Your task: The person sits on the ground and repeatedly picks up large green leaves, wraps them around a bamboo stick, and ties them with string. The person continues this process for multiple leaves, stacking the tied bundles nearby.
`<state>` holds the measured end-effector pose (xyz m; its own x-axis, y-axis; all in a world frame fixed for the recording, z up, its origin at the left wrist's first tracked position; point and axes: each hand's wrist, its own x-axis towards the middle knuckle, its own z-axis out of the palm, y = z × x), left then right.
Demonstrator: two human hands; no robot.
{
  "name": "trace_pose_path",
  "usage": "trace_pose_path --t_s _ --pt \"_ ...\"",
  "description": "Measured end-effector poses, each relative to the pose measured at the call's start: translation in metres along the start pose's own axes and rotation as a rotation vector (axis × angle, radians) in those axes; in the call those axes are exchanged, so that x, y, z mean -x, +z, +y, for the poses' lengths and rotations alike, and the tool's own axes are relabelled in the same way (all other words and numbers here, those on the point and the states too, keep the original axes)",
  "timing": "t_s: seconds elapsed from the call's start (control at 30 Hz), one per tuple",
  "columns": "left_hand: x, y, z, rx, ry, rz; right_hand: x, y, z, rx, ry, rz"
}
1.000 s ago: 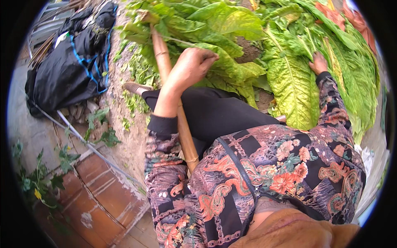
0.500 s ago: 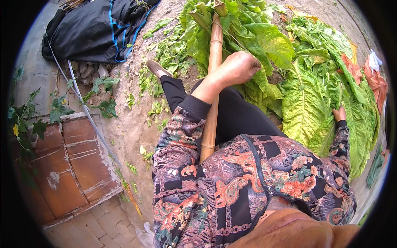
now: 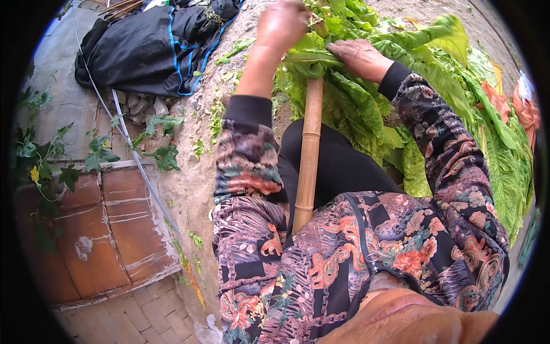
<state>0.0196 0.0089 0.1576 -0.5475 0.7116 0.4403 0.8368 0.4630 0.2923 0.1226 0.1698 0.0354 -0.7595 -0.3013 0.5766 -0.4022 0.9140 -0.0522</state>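
Green leaves (image 3: 362,112) cover one end of a bamboo pole (image 3: 310,146). The right hand (image 3: 362,59) grips some, nearly closed; the blurred left hand (image 3: 282,26) looks curled, its hold unclear.

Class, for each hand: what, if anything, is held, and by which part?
The right hand appears to hold green leaves by their stalk ends, near the bamboo pole. The left hand is blurred; whether it holds anything is unclear.
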Motion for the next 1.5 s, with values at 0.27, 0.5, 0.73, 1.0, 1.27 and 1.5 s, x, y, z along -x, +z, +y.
trace_pose_path --t_s 0.27,0.5,0.73,1.0,1.27,1.5 --pt "0.101 0.112 -0.082 0.993 -0.497 -0.227 0.013 0.030 -0.016 -0.814 0.494 0.280" --pt "0.150 0.108 -0.089 1.119 -0.620 -0.236 0.109 0.055 -0.037 -0.215 1.037 -0.016" --pt "0.118 0.085 -0.042 1.098 -0.706 -0.098 0.086 0.214 -0.058 -0.900 0.829 0.148" --pt "0.141 0.033 0.059 0.838 -0.554 0.072 0.304 0.092 0.094 -0.017 1.489 0.096" --pt "0.127 0.052 0.068 0.608 -0.446 -0.057 0.399 0.088 0.087 0.501 1.352 -0.628" --pt "0.134 0.035 0.065 0.779 -0.463 -0.031 0.400 0.015 0.110 0.474 1.457 -0.313"
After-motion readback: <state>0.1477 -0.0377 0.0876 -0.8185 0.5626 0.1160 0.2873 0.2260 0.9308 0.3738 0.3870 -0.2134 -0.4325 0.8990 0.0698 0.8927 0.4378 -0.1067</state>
